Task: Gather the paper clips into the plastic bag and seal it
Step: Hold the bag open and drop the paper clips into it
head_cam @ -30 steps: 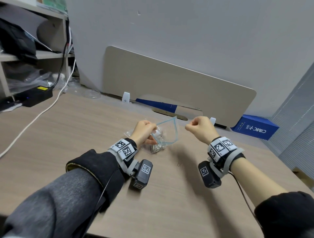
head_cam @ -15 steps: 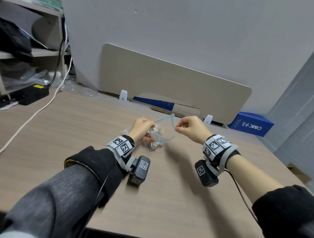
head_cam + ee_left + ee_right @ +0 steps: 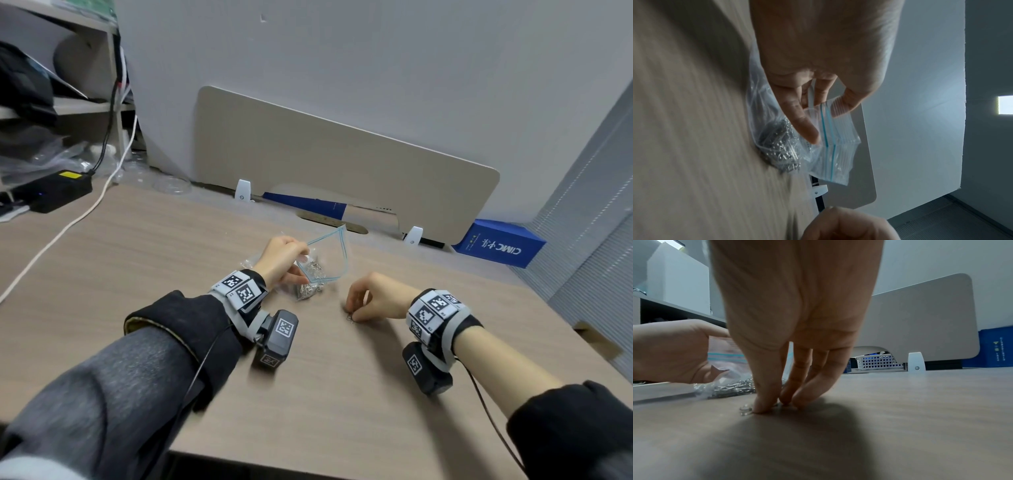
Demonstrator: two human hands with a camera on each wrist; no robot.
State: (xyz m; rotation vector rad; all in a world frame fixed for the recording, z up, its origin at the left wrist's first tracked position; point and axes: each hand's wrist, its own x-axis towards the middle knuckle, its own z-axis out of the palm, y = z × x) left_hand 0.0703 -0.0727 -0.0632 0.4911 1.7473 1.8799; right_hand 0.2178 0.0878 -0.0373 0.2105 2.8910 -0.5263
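Note:
My left hand (image 3: 299,257) pinches the rim of a small clear zip bag (image 3: 330,255) with a blue seal line and holds its mouth open above the table. A heap of silver paper clips (image 3: 312,270) lies in the bag's bottom, which rests on the table. The left wrist view shows thumb and fingers (image 3: 807,128) on the bag (image 3: 836,155) above the clips (image 3: 781,146). My right hand (image 3: 354,313) is down on the table to the right of the bag. Its thumb and fingertips (image 3: 764,404) pinch a loose paper clip (image 3: 745,409) against the wood.
A beige divider panel (image 3: 342,164) stands along the table's back edge, and a blue box (image 3: 496,245) sits at its right end. At the far left are a black power box (image 3: 51,190), a white cable (image 3: 68,226) and shelves. Crumpled clear plastic (image 3: 251,262) lies beside my left hand.
My right hand has left the bag's mouth and dropped to the table, where it now pinches a loose clip. The left hand keeps holding the bag.

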